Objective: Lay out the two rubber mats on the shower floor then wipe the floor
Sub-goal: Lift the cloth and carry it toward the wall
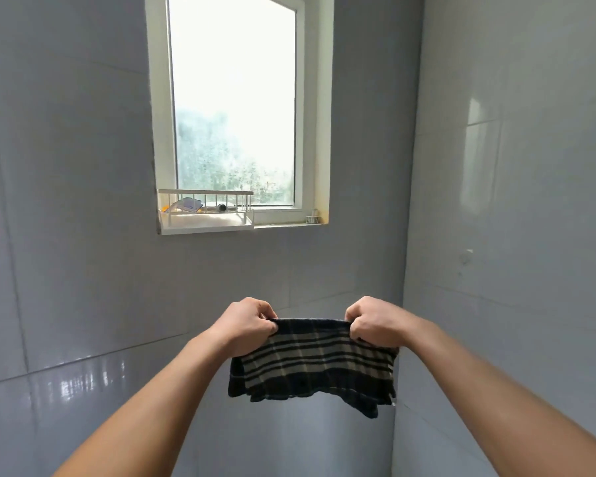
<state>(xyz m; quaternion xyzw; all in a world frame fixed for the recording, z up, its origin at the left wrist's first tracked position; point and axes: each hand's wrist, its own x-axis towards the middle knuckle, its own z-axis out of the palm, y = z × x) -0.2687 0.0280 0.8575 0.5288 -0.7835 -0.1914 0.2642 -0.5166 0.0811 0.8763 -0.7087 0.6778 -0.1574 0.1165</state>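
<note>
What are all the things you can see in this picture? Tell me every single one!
cloth: one, dark checked with cream stripes, held up in the air in front of the wall
window: one, white frame, frosted glass, in the back wall
rack: one, white, on the left of the window sill
small items: a few, too blurred to name, in the rack
wire holder: one, white, on the right of the sill
wall fitting: one, white, on the right wall
wall tiles: many, grey, glossy
left hand: grips the cloth's top left edge
right hand: grips its top right edge
</note>
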